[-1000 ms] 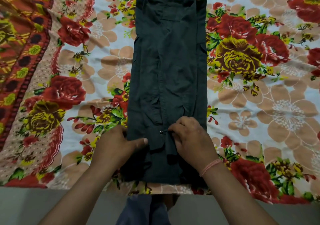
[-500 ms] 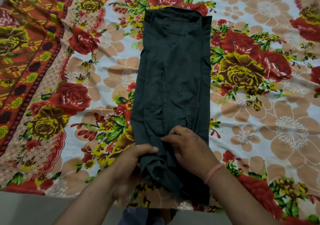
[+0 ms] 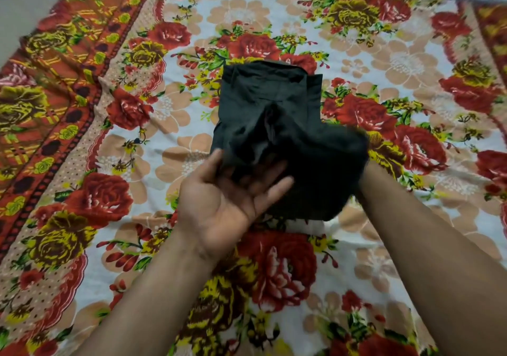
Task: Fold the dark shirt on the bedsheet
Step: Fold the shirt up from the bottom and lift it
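The dark shirt (image 3: pixel 277 125) is a thin woven cloth, matt black-green, soft and creased, with a stitched seam running down its middle; its lower part, toward 5 o'clock, is blurred. The bedsheet (image 3: pixel 192 141) beneath it is printed cloth, matt with a faint sheen on the red roses, lightly rumpled toward 9 o'clock where the orange border lies in folds. At 12 o'clock its far edge shows a thin silvery, slightly shiny strip. Beyond, at 11 o'clock, the bare surface looks smooth, plain and grey.

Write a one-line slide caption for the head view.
Left hand, palm up, lifts the near end of the dark cotton shirt over the floral bedsheet; right hand hidden.
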